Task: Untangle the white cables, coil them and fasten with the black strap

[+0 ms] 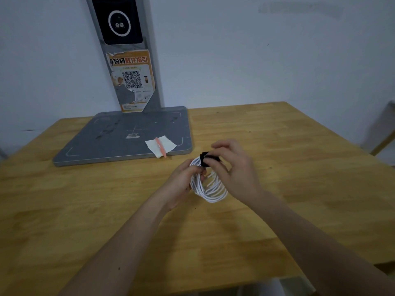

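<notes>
Currently logged:
Left hand [181, 180]: gripped white cables [210, 192] coil.
Right hand [233, 167]: pinched black strap [206, 159].
Desk [299, 167]: right edge side lay bare.

**Coil held mid-table, stand at the far left**

Both hands meet above the middle of the table [277, 210]. The left hand [183, 180] grips the coiled cables [210, 194] from the left; the right hand [233, 167] sits on their right, at the strap [206, 159] on the coil's far side. Behind them, toward the far left corner, a stand's base plate [119, 137] lies on the table, with a paper slip [162, 146] and pen [160, 147] on its near right corner.
</notes>
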